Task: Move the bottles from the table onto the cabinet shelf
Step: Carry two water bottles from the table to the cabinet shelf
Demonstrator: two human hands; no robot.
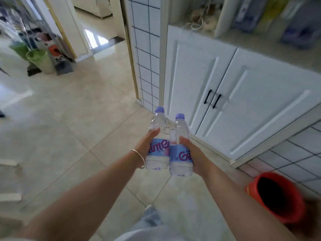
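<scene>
Head view: two clear plastic water bottles with lilac caps and blue-and-pink labels, one in each of my hands, both upright and carried out in front of me over the tiled floor. The left bottle (157, 141) sits in my left hand (145, 145), fingers wrapped round the label from the left side, thumb tip up near the shoulder. The right bottle (180, 146) is in my right hand (192, 153), fingers closed round its label from the right. The two bottles are just beside each other, labels nearly touching, caps a little apart.

A thin metal bangle (139, 158) rides on my left wrist. To the right stands the white cabinet (243, 105), its two panelled doors shut, black handles (212, 99) side by side. Above the doors, far right, runs the open shelf (260, 47), with blurred bags and a coil of pale cord already on it. Near right, a red plastic bucket (279, 200) stands on the floor.

So I judge this as the carry: bottles off the table, not yet shelved. Next I need to turn right, lift both bottles to shelf height, find a bare patch among the clutter, and set them down upright before loosening my grip. Watch that bucket by my foot.
</scene>
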